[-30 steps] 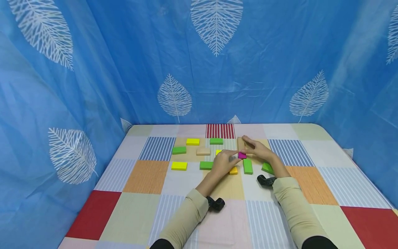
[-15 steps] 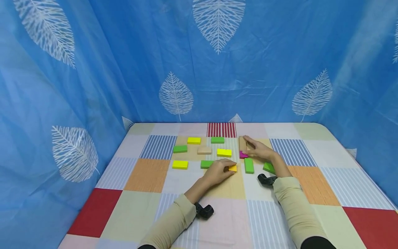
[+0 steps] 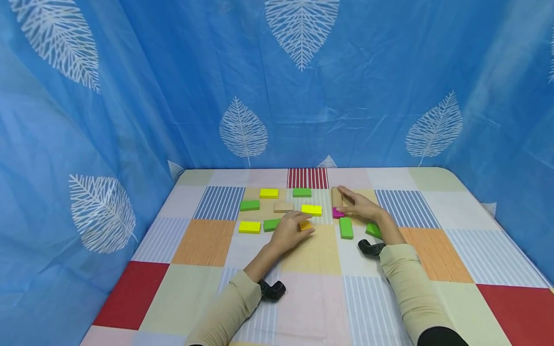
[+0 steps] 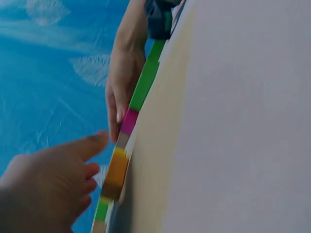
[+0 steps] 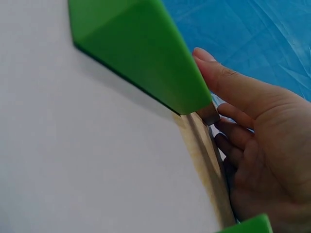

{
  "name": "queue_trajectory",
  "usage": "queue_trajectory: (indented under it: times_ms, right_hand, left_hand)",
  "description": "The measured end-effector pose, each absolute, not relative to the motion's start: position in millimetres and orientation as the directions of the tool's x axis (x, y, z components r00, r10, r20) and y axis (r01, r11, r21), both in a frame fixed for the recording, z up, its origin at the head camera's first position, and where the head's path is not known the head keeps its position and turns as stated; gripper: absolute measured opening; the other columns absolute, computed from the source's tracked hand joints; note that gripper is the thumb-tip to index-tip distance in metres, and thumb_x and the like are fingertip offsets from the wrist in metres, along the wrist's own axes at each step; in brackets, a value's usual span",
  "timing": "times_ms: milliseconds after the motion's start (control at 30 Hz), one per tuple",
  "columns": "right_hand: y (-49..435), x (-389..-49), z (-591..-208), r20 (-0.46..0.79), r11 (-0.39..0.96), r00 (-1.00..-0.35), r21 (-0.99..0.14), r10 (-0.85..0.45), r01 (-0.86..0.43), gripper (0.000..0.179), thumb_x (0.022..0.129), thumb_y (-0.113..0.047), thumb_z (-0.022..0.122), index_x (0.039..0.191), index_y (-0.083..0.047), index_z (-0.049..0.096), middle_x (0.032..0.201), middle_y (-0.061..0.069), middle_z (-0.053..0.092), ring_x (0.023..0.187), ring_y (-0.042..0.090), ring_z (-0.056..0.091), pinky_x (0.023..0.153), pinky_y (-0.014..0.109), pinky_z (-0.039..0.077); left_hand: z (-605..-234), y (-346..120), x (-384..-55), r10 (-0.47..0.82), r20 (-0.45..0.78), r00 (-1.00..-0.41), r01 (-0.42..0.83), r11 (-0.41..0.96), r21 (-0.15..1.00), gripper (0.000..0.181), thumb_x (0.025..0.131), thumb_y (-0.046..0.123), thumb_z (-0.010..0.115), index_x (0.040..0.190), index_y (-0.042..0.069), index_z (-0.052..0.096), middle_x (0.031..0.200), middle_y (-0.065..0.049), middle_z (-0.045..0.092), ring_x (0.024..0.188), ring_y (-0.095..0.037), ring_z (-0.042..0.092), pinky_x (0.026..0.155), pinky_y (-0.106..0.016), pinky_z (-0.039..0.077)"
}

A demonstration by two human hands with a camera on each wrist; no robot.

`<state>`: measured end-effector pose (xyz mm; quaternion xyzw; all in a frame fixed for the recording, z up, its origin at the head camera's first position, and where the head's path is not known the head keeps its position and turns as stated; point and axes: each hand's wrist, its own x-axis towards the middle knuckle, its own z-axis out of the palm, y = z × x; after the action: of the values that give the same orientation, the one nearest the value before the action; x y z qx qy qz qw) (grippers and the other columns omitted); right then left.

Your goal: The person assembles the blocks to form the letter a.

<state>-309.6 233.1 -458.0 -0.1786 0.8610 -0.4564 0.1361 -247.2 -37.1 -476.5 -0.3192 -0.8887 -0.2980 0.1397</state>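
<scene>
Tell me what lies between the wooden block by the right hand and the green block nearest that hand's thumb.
A magenta block lies between that wooden block and that green block; the head view shows this.

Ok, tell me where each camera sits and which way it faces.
Head: worn on the head, facing forward and down at the patchwork tablecloth; left hand, right hand and beige sleeves show.
Left wrist: on that wrist, tilted, facing the orange block; the left hand shows, the right hand beyond.
Right wrist: on that wrist, facing past a close green block; only the right hand shows.
Shared: head and left wrist both show the magenta block and both hands.
</scene>
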Motion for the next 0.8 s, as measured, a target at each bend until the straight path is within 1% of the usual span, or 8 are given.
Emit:
queue_trajectory:
  times_ms: [100, 200, 267, 400, 500, 800]
  right_hand:
    - [229, -300, -445, -0.078, 0.525, -0.900, -0.832, -0.429, -0.178, 0.080, 0.087, -0.018, 0.065, 0.146, 0.001, 0.013, 0.151, 0.024, 0.002, 0.136, 0.042, 0.000, 0.108, 0.055, 0.001]
    - [226, -295, -438, -0.077, 0.542, -0.901, -0.819, -0.427, -0.188, 0.080, 0.087, -0.017, 0.065, 0.146, 0.002, 0.014, 0.150, 0.024, 0.004, 0.136, 0.042, 0.002, 0.108, 0.056, 0.003]
    - [226, -294, -438, -0.067, 0.554, -0.901, -0.807, -0.428, -0.204, 0.079, 0.087, -0.018, 0.065, 0.145, 0.002, 0.015, 0.150, 0.024, 0.005, 0.136, 0.042, 0.003, 0.108, 0.056, 0.004]
    - [225, -295, -441, -0.046, 0.556, -0.902, -0.800, -0.428, -0.224, 0.078, 0.087, -0.018, 0.065, 0.145, 0.002, 0.017, 0.150, 0.024, 0.007, 0.136, 0.042, 0.005, 0.108, 0.056, 0.005]
    - [225, -296, -442, -0.040, 0.544, -0.903, -0.810, -0.428, -0.222, 0.078, 0.087, -0.017, 0.065, 0.145, 0.002, 0.017, 0.150, 0.024, 0.007, 0.136, 0.042, 0.005, 0.108, 0.056, 0.005]
    - [226, -296, -441, -0.051, 0.536, -0.902, -0.818, -0.430, -0.209, 0.079, 0.087, -0.018, 0.065, 0.145, 0.002, 0.016, 0.150, 0.024, 0.005, 0.136, 0.042, 0.004, 0.108, 0.056, 0.005]
  left_hand:
    - [-475, -19, -243, 0.486, 0.477, -0.733, 0.680, 0.560, 0.474, 0.034, 0.082, 0.028, 0.071, 0.111, 0.009, 0.068, 0.103, -0.002, 0.066, 0.092, -0.013, 0.059, 0.082, -0.021, 0.047]
    - [-476, 1, -238, 0.516, 0.460, -0.722, 0.691, 0.501, 0.522, 0.037, 0.082, 0.028, 0.071, 0.112, 0.007, 0.067, 0.096, -0.002, 0.066, 0.083, -0.009, 0.059, 0.071, -0.011, 0.046]
    - [-476, 12, -236, 0.538, 0.425, -0.728, 0.680, 0.486, 0.549, 0.042, 0.082, 0.029, 0.071, 0.115, 0.004, 0.065, 0.092, -0.003, 0.064, 0.080, -0.008, 0.058, 0.068, -0.009, 0.044]
    - [-477, 27, -236, 0.547, 0.340, -0.765, 0.633, 0.537, 0.558, 0.054, 0.079, 0.033, 0.073, 0.121, 0.002, 0.060, 0.090, -0.003, 0.060, 0.078, -0.007, 0.054, 0.067, -0.010, 0.042]
    - [-478, 33, -238, 0.542, 0.292, -0.788, 0.602, 0.577, 0.551, 0.058, 0.078, 0.036, 0.074, 0.123, 0.003, 0.058, 0.090, -0.001, 0.057, 0.077, -0.006, 0.050, 0.066, -0.010, 0.041]
    - [-484, 40, -248, 0.533, 0.263, -0.804, 0.573, 0.576, 0.583, 0.059, 0.074, 0.037, 0.077, 0.120, 0.004, 0.060, 0.080, 0.003, 0.046, 0.068, -0.004, 0.041, 0.057, -0.010, 0.036]
